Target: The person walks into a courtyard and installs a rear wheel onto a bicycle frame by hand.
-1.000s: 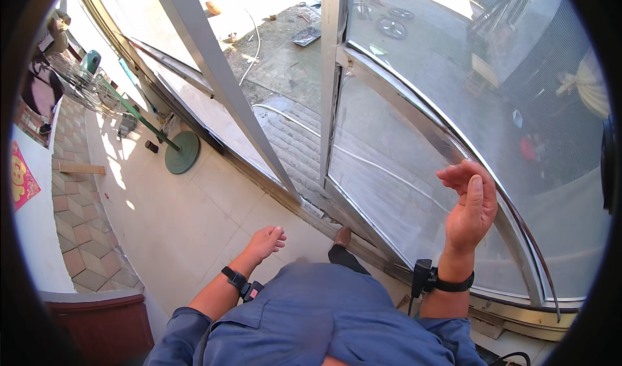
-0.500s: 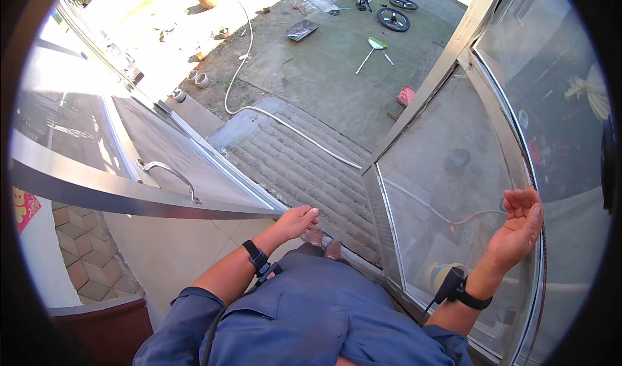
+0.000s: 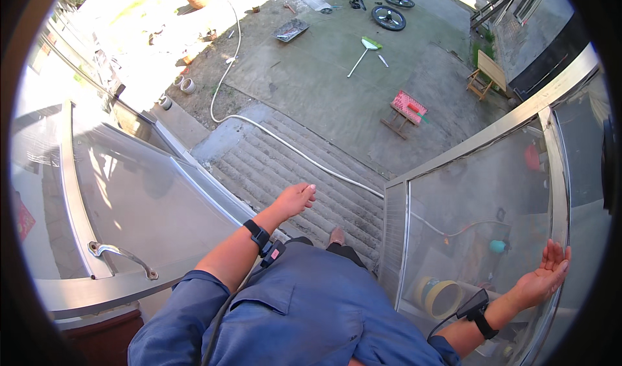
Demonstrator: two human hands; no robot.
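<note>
At three o'clock, a large see-through door pane [image 3: 476, 197] looks like smooth, slightly hazy glass, edged by a pale silver-grey metal frame [image 3: 557, 171] with a dull sheen. At eight o'clock, the curved silver metal handle [image 3: 123, 252] is glossy. At six, the person's blue cloth garment [image 3: 304, 307] is matt and creased. Near the dial's centre, ridged grey concrete steps [image 3: 285, 165] look rough beneath a smooth, plastic-looking white hose [image 3: 284, 141]. At two, the tan folding table [image 3: 490, 71] looks like matt wood.

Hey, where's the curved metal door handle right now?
In the head view, the curved metal handle is at the lower left, on the frame of the left door, to the left of and lower than the left hand.
</note>
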